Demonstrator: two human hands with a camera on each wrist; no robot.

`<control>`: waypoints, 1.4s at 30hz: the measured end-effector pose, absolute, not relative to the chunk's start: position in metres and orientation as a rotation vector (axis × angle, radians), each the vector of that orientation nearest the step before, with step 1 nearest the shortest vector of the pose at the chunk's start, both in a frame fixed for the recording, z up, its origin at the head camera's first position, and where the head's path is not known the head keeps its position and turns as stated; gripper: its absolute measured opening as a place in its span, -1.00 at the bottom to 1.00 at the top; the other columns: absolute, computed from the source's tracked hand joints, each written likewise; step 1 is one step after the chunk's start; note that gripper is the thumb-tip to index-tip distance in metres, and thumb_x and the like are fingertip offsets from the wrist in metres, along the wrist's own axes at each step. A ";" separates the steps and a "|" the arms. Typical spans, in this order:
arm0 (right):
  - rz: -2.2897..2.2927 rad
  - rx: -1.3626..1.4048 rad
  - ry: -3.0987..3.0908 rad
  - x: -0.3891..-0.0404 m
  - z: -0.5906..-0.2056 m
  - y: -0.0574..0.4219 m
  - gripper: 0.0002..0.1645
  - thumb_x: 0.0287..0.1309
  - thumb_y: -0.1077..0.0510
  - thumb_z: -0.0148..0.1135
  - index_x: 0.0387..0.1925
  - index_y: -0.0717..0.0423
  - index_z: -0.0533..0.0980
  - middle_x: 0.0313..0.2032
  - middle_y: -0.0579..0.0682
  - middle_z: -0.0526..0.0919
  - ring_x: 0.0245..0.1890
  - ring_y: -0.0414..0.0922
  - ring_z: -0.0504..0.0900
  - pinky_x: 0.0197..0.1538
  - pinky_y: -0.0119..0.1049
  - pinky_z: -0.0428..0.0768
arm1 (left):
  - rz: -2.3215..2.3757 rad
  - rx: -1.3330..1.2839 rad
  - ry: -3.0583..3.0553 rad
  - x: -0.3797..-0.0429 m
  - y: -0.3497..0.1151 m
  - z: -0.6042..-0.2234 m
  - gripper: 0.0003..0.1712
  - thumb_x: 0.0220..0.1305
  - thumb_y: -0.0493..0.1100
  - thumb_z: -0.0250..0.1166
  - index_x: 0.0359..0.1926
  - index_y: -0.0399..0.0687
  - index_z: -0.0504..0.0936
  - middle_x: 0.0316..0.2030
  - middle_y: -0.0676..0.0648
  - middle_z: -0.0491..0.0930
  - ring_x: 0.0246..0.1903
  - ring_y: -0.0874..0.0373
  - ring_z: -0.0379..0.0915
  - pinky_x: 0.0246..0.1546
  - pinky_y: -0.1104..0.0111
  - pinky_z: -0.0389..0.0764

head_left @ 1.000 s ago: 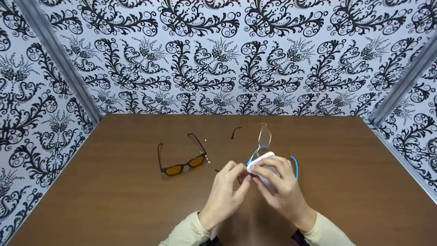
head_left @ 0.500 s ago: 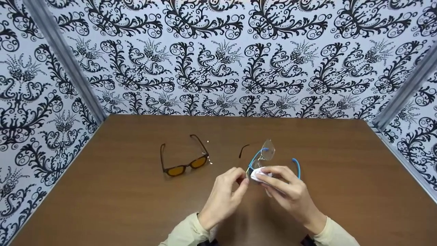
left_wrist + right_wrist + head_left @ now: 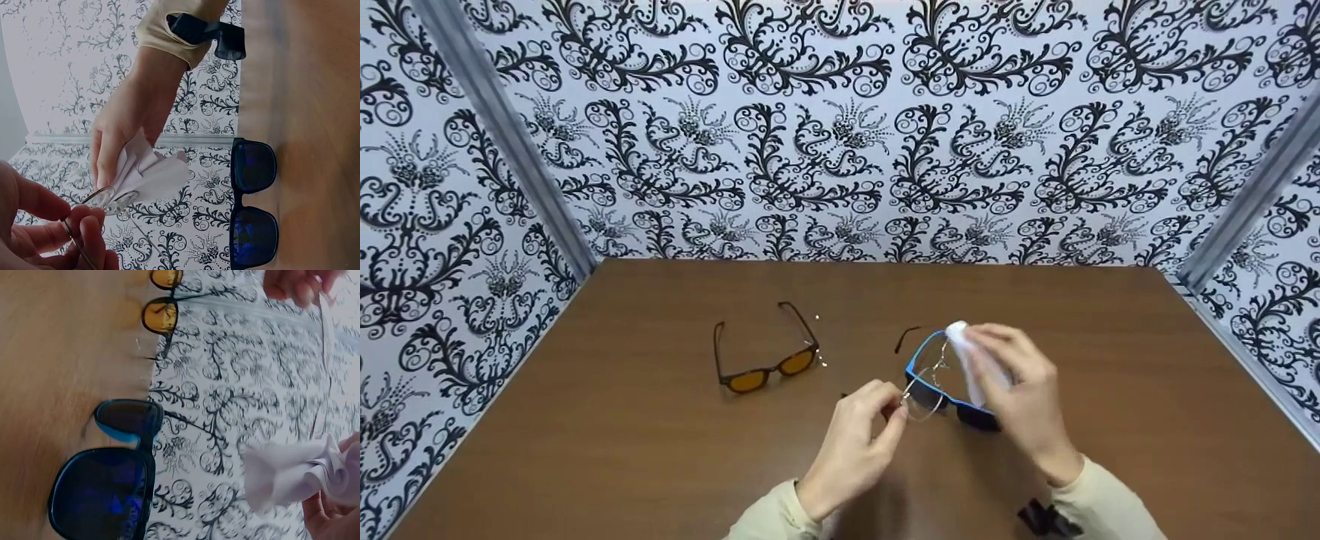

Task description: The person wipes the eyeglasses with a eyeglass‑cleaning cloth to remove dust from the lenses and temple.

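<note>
My left hand (image 3: 855,439) pinches thin-rimmed eyeglasses (image 3: 924,401) with clear lenses at one side of the frame, holding them above the table. A thin metal arm runs between its fingers in the left wrist view. My right hand (image 3: 1027,390) grips a crumpled white cloth (image 3: 975,367) at the other end of the eyeglasses, where the cloth hides the far lens. Below and behind them, blue-and-black sunglasses (image 3: 976,416) with dark lenses rest on the table; the left wrist view shows both sunglass lenses (image 3: 254,236).
Dark-framed glasses with orange lenses (image 3: 746,381) stand with arms spread on the left part of the brown wooden table (image 3: 660,450). Small bright specks (image 3: 823,364) show beside them. Patterned walls (image 3: 840,150) enclose the table at the back and sides.
My right hand has moved the cloth from the near lens up and right to the far end of the eyeglasses, uncovering the near lens. The eyeglasses have turned; my left hand keeps its pinch.
</note>
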State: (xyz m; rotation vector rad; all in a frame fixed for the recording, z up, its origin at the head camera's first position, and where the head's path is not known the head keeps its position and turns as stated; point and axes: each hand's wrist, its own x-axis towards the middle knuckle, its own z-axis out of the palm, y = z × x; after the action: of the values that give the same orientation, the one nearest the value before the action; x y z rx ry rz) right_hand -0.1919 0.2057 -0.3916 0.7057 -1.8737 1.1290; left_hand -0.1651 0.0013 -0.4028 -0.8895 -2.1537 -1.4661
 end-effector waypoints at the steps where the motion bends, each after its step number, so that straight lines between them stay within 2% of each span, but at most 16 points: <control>1: 1.055 0.747 -1.874 -0.193 -0.396 0.204 -0.72 -0.03 0.52 0.31 -0.19 0.41 0.63 -0.17 0.25 0.62 -0.19 -0.03 0.62 -0.05 -0.48 0.55 | -1.459 -0.883 -2.147 -0.165 0.001 -0.403 -0.82 0.16 -0.47 0.19 -0.47 -0.14 0.54 -0.50 0.09 0.47 -0.44 0.31 0.41 -0.37 0.44 0.53; 4: 0.895 0.864 -1.854 -0.197 -0.412 0.204 -0.77 0.14 0.25 0.33 -0.16 0.29 0.64 -0.17 0.17 0.61 -0.20 0.02 0.60 0.00 -0.49 0.51 | -1.461 -0.864 -2.125 -0.165 0.000 -0.403 -0.79 0.15 -0.48 0.19 -0.48 -0.11 0.52 -0.50 0.09 0.47 -0.44 0.31 0.41 -0.38 0.42 0.54; 6: 0.839 0.915 -1.842 -0.198 -0.414 0.205 -0.73 0.24 0.14 0.25 -0.14 0.27 0.63 -0.18 0.17 0.60 -0.21 0.04 0.60 -0.01 -0.49 0.52 | -1.462 -0.861 -2.115 -0.165 -0.002 -0.404 -0.79 0.16 -0.47 0.19 -0.49 -0.10 0.52 -0.51 0.09 0.46 -0.44 0.31 0.42 -0.37 0.41 0.54; 7: 0.847 0.906 -1.848 -0.198 -0.415 0.206 -0.74 0.24 0.14 0.25 -0.13 0.25 0.63 -0.17 0.17 0.59 -0.20 0.03 0.59 0.00 -0.49 0.52 | -1.460 -0.862 -2.114 -0.165 -0.003 -0.403 -0.79 0.15 -0.47 0.19 -0.49 -0.10 0.51 -0.51 0.09 0.46 -0.44 0.31 0.41 -0.37 0.41 0.54; 9: 0.869 0.852 -1.885 -0.200 -0.413 0.211 -0.76 0.12 0.27 0.32 -0.13 0.25 0.62 -0.16 0.17 0.59 -0.20 0.02 0.59 -0.01 -0.50 0.51 | -1.455 -0.871 -2.111 -0.164 -0.004 -0.403 -0.79 0.14 -0.48 0.18 -0.50 -0.11 0.50 -0.52 0.09 0.45 -0.44 0.31 0.41 -0.38 0.43 0.52; 13: 0.961 0.702 -1.978 -0.203 -0.406 0.216 -0.58 -0.11 0.52 0.36 -0.13 0.23 0.62 -0.14 0.12 0.59 -0.23 -0.04 0.59 -0.10 -0.54 0.53 | -1.442 -0.899 -2.126 -0.162 -0.005 -0.401 -0.82 0.12 -0.48 0.18 -0.50 -0.15 0.49 -0.52 0.08 0.45 -0.45 0.31 0.41 -0.38 0.43 0.51; 16: 0.986 0.670 -2.009 -0.206 -0.401 0.216 -0.58 -0.07 0.54 0.34 -0.13 0.21 0.62 -0.14 0.08 0.59 -0.24 -0.08 0.58 -0.16 -0.53 0.52 | -1.432 -0.926 -2.143 -0.163 -0.005 -0.400 -0.83 0.12 -0.48 0.18 -0.49 -0.17 0.50 -0.51 0.06 0.46 -0.44 0.30 0.41 -0.37 0.44 0.53; 21: 0.918 0.815 -2.002 -0.203 -0.397 0.207 -0.61 -0.07 0.49 0.34 -0.13 0.21 0.61 -0.16 0.10 0.57 -0.20 -0.02 0.59 -0.05 -0.50 0.52 | -1.440 -0.914 -2.164 -0.167 -0.006 -0.398 -0.84 0.12 -0.48 0.18 -0.48 -0.17 0.53 -0.50 0.05 0.49 -0.44 0.30 0.43 -0.36 0.44 0.53; 25: 0.848 0.952 -1.955 -0.201 -0.401 0.206 -0.68 0.02 0.39 0.28 -0.11 0.21 0.60 -0.16 0.11 0.57 -0.19 0.00 0.59 -0.01 -0.47 0.53 | -1.474 -0.883 -2.171 -0.169 -0.008 -0.398 -0.83 0.14 -0.48 0.18 -0.47 -0.16 0.57 -0.49 0.05 0.53 -0.43 0.30 0.45 -0.34 0.42 0.54; 28: 0.823 0.925 -1.952 -0.202 -0.405 0.213 -0.69 0.02 0.35 0.26 -0.12 0.19 0.61 -0.17 0.10 0.58 -0.19 0.00 0.56 0.00 -0.49 0.50 | -1.478 -0.893 -2.175 -0.168 -0.009 -0.398 -0.83 0.14 -0.47 0.19 -0.47 -0.16 0.57 -0.49 0.05 0.54 -0.43 0.30 0.45 -0.34 0.42 0.54; 32: 0.839 0.821 -1.988 -0.206 -0.407 0.222 -0.63 -0.06 0.42 0.28 -0.13 0.17 0.61 -0.17 0.09 0.57 -0.15 -0.01 0.53 0.02 -0.50 0.44 | -1.472 -0.926 -2.178 -0.166 -0.010 -0.397 -0.82 0.14 -0.47 0.18 -0.49 -0.14 0.54 -0.50 0.07 0.52 -0.44 0.31 0.44 -0.36 0.39 0.56; 35: 0.848 0.810 -1.986 -0.207 -0.405 0.223 -0.62 -0.05 0.44 0.29 -0.12 0.17 0.61 -0.17 0.09 0.57 -0.16 -0.03 0.55 0.02 -0.51 0.45 | -1.452 -0.953 -2.176 -0.165 -0.009 -0.396 -0.81 0.13 -0.48 0.17 -0.50 -0.14 0.52 -0.52 0.07 0.50 -0.46 0.32 0.42 -0.39 0.41 0.56; 39: 0.785 0.901 -1.956 -0.204 -0.400 0.219 -0.78 0.18 0.26 0.22 -0.12 0.18 0.61 -0.18 0.08 0.57 -0.21 -0.05 0.57 -0.02 -0.50 0.51 | -1.415 -0.978 -2.180 -0.166 -0.008 -0.395 -0.82 0.11 -0.48 0.17 -0.50 -0.15 0.51 -0.54 0.07 0.48 -0.48 0.32 0.40 -0.41 0.48 0.52; 42: 0.700 0.991 -1.926 -0.199 -0.400 0.217 -0.73 0.32 0.11 0.12 -0.12 0.20 0.62 -0.19 0.09 0.57 -0.23 -0.02 0.57 -0.05 -0.46 0.54 | -1.418 -0.967 -2.189 -0.166 -0.009 -0.395 -0.81 0.10 -0.48 0.18 -0.51 -0.14 0.51 -0.54 0.07 0.49 -0.47 0.32 0.41 -0.41 0.47 0.53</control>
State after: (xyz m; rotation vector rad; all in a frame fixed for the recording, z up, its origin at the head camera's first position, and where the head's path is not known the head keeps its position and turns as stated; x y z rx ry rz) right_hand -0.1994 0.2167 -0.3997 0.9906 -1.9263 0.6998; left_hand -0.1664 -0.0088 -0.3948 -0.9670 -2.1889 -1.4178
